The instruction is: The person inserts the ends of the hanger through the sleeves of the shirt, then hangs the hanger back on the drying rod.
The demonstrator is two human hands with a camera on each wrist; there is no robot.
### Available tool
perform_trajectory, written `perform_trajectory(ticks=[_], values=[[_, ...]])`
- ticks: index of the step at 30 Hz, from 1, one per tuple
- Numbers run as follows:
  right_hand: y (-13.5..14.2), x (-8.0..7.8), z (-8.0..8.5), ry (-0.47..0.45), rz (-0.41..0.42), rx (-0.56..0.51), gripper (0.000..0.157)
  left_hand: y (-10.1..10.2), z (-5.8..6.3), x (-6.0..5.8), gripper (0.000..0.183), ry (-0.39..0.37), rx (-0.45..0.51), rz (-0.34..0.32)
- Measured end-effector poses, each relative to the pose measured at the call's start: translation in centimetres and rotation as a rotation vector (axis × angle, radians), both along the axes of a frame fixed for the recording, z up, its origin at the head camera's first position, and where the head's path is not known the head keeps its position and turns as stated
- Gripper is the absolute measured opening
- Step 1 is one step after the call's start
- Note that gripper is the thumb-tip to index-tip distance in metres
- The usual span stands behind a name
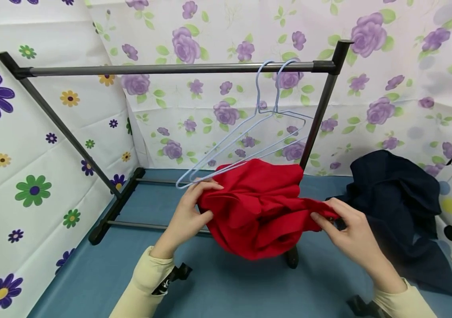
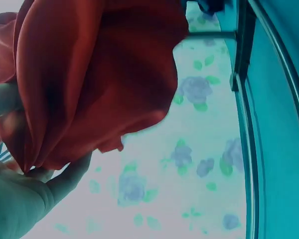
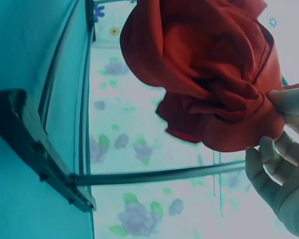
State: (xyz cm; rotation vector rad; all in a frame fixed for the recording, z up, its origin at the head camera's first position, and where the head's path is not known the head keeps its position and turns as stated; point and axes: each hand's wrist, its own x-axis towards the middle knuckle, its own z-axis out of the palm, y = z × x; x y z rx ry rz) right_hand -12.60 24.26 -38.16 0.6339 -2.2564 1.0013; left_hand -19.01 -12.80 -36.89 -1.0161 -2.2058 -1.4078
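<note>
A bunched red cloth garment [image 1: 255, 212] is held up in the air between both hands, in front of the clothes rack. My left hand [image 1: 190, 212] grips its left edge, fingers behind the fabric and thumb in front; the left wrist view shows the folds hanging over that hand. On the other side my right hand [image 1: 351, 225] pinches a drawn-out end of the red cloth between thumb and fingers. Two light blue hangers [image 1: 230, 137] hang from the rack's rail [image 1: 150, 69], their lower left corners just above my left hand and partly overlapped by the garment.
The black rack's right post [image 1: 321, 115] stands behind the cloth, its left foot [image 1: 116, 207] on the blue floor covering [image 1: 83, 274]. A dark navy garment [image 1: 397, 207] lies heaped at the right. Floral sheets [image 1: 218, 31] line the walls.
</note>
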Motion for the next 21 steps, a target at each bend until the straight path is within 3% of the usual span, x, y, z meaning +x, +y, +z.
perform_trajectory(ticks=[7,11,17,21], values=[[0.8,-0.1,-1.0,-0.003,-0.005,0.01,0.032,-1.5,-0.6,-0.2,0.051,-0.002,-0.105,0.0],[0.8,-0.3,-3.0,-0.041,0.002,0.032,0.033,-1.9,-1.8,-0.2,0.055,-0.104,-0.237,-0.023],[1.3,-0.3,-6.5,-0.213,0.004,0.104,0.023,-2.5,-4.6,-0.4,0.054,-0.249,-0.516,-0.103],[2.0,-0.5,-7.9,-0.309,0.02,0.14,0.017,-3.3,-6.1,-0.3,0.052,-0.343,-0.644,-0.148]])
